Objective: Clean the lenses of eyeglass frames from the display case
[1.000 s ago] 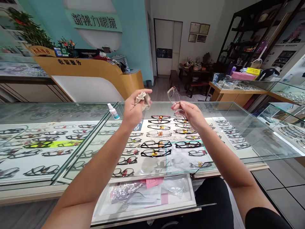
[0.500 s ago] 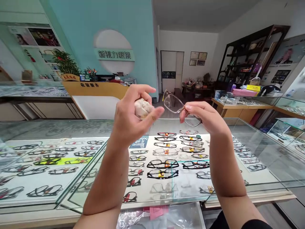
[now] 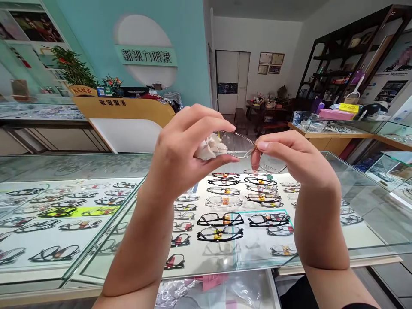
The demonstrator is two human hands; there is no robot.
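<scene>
My right hand pinches a pair of eyeglasses at the bridge, between thumb and fingers. The frame is thin-rimmed and tilted, with its lenses see-through. In the palm of my left hand sits a crumpled off-white cloth, partly hidden by the fingers. The left fingers and thumb reach around the outer end of the left lens, and the cloth is right beside that lens. Whether it touches the lens I cannot tell. Both hands are above the glass counter.
Below lies a glass display case with rows of spectacles. A drawer with plastic bags and pink paper is open at the front. Farther back are a cash desk, a second glass counter and a dark shelf.
My left hand has moved right, bringing the cloth to the left lens, and its fingers now straddle the lens end. My right hand, still gripping the eyeglasses, has shifted slightly right in view.
</scene>
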